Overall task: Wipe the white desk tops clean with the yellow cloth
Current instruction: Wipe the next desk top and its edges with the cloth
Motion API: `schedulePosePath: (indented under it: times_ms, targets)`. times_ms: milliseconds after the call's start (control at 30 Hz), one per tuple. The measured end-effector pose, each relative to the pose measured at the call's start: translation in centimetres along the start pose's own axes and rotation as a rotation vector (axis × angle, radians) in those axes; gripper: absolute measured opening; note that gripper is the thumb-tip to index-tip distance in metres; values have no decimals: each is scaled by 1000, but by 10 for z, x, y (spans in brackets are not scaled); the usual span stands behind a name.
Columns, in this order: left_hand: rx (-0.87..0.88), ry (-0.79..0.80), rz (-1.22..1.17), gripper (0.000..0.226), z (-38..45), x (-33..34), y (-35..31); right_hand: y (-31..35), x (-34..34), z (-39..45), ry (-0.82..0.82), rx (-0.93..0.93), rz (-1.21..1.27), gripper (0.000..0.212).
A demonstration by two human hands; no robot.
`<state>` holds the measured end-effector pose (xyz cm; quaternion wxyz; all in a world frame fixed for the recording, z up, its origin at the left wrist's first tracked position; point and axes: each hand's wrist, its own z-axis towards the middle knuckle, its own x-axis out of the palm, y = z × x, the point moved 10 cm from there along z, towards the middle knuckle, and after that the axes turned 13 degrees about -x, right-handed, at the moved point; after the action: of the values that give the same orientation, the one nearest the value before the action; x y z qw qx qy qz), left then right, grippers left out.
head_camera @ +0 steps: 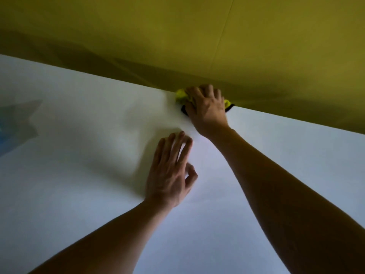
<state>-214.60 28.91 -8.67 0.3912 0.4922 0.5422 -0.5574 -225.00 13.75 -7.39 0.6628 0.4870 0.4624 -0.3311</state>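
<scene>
White desk (98,194) meets a yellow-green partition (177,36). One yellow cloth (181,95) at desk's far edge against partition, gripped under right hand (207,107). Left hand (169,173) flat, fingers relaxed, on desk.

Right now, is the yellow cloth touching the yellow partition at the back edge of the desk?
Cannot tell. In the head view the right hand covers most of the yellow cloth, which reaches the yellow partition line, but no contact or gap shows plainly.

right hand (206,107) reaches far forward on a straight arm, fingers curled downward – left hand (170,173) lies nearer, palm down, fingers straight and slightly spread.
</scene>
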Motion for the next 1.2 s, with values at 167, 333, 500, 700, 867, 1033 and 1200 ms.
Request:
schedulePosePath:
  times_ms: [167, 333, 500, 700, 867, 1033, 1200]
  targets:
    - [-3, -35, 13, 69, 1, -1, -4, -94, -47, -69, -30, 87, -35, 52]
    - [-8, -60, 5, 70, 2, -1, -8, -110, -51, -76, -46, 158, -67, 53]
    - [-4, -65, 3, 72, 2, -3, -8, -32, -10, -16, -3, 42, -42, 47]
    - [12, -78, 6, 72, 2, -3, -8, -40, -13, -22, -27, 24, -33, 47]
    - [3, -95, 7, 69, 2, -3, -10, -144, -61, -97, -86, 208, -80, 53]
    - [-7, -110, -8, 66, 2, -7, -12, -167, -76, -119, -130, 308, -63, 57]
    - [2, -102, -12, 67, 2, -5, -12, -86, -40, -65, -60, 218, -78, 58]
